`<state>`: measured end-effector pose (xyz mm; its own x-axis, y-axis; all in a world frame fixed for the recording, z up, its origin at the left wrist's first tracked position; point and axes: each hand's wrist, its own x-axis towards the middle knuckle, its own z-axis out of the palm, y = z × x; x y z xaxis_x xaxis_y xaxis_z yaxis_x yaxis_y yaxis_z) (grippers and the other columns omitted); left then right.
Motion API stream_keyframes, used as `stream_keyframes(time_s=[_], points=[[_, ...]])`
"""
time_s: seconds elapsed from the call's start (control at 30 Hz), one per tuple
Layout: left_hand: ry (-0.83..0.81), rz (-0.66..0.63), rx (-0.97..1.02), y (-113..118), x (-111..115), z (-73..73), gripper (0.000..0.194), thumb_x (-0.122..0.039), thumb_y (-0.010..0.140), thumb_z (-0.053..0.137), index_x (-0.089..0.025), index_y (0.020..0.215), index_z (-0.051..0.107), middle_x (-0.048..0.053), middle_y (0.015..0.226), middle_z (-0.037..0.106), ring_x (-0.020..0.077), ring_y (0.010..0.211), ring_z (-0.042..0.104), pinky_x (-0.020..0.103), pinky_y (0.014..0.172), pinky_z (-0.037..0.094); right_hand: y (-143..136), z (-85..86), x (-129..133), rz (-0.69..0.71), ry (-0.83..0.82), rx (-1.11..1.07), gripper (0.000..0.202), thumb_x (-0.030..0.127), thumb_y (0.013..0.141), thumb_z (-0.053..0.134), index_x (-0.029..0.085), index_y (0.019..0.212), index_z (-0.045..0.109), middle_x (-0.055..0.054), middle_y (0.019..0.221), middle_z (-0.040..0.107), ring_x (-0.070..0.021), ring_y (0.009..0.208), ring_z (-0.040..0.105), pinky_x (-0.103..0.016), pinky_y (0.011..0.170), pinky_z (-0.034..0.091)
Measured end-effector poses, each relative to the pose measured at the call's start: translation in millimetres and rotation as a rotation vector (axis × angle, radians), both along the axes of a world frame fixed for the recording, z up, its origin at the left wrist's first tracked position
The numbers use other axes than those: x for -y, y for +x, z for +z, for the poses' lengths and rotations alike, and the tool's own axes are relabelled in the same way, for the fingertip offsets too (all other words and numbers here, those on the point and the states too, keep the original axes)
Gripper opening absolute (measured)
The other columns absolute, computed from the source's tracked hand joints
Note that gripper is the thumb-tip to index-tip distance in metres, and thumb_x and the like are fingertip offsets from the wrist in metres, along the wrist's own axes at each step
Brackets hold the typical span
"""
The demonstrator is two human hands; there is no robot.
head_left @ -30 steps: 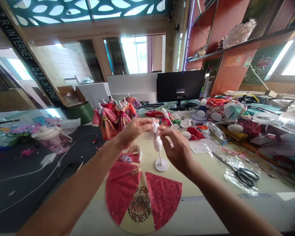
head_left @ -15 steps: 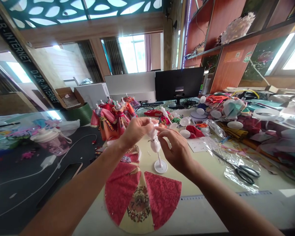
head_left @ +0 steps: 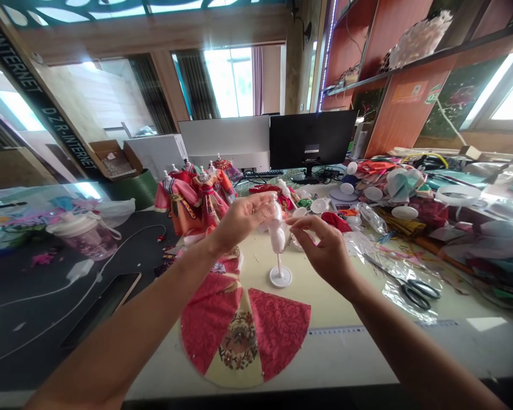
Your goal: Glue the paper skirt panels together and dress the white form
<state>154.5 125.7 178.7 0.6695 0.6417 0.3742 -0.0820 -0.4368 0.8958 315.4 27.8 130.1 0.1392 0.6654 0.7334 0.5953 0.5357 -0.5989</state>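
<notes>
We are holding a small white mannequin (head_left: 277, 236) on its stand above the pale surface (head_left: 350, 319), its round base (head_left: 280, 277) sitting just behind the fan-shaped red skirt piece (head_left: 243, 333) that is lying flat nearest to us. Our left hand (head_left: 241, 219) is pinching the top of the mannequin, fingers closed on it from the left, while our right hand (head_left: 325, 250) is meeting its torso from the right with thumb and forefinger drawn together; whether something thin is sitting between those fingertips we cannot tell. Left of the mannequin and a little behind it, a cluster of dressed dolls (head_left: 194, 196) in red and orange costumes is standing. Well to the right of the mannequin, black-handled scissors (head_left: 414, 290) are resting on crinkled clear plastic wrap (head_left: 393, 273), and beyond them heaps of coloured fabric (head_left: 410, 193) with white round stands are covering the surface. Behind the mannequin a dark monitor (head_left: 312, 139) is standing. Far to its left, on the black mat (head_left: 47, 296), a pink lidded cup (head_left: 88, 236) is sitting beside a white cable (head_left: 89, 279)
</notes>
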Motion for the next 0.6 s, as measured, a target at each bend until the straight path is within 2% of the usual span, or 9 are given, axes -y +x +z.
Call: stream_keyframes(time_s=[0.2, 0.4, 0.6], points=[[0.009, -0.001, 0.017, 5.0, -4.1, -6.5, 0.046, -0.026, 0.079, 0.066, -0.01, 0.121, 0.056, 0.015, 0.121, 0.06, 0.0236, 0.107, 0.059, 0.037, 0.088, 0.05, 8.4, -9.5, 1.1, -0.042, -0.099, 0.024, 0.004, 0.02, 0.083, 0.056, 0.02, 0.083, 0.06, -0.003, 0.09, 0.071, -0.0162, 0.081, 0.064, -0.03, 0.071, 0.049], [0.058, 0.026, 0.041, 6.4, -5.3, -12.0, 0.042, -0.022, 0.081, 0.063, -0.009, 0.12, 0.055, 0.015, 0.12, 0.06, 0.022, 0.107, 0.06, 0.038, 0.092, 0.049, 10.4, -11.5, 1.5, -0.055, -0.166, 0.017, 0.007, 0.023, 0.083, 0.055, 0.019, 0.082, 0.061, -0.004, 0.088, 0.07, -0.016, 0.079, 0.063, -0.029, 0.07, 0.048], [0.092, 0.137, 0.021, -13.4, -1.6, -21.0, 0.041, -0.026, 0.082, 0.063, -0.012, 0.119, 0.057, 0.013, 0.12, 0.06, 0.0222, 0.109, 0.058, 0.035, 0.09, 0.051, 23.1, -25.0, 7.8, -0.162, -0.32, 0.164, 0.011, 0.026, 0.083, 0.052, 0.019, 0.083, 0.061, -0.005, 0.084, 0.069, -0.0161, 0.071, 0.06, -0.029, 0.064, 0.044]])
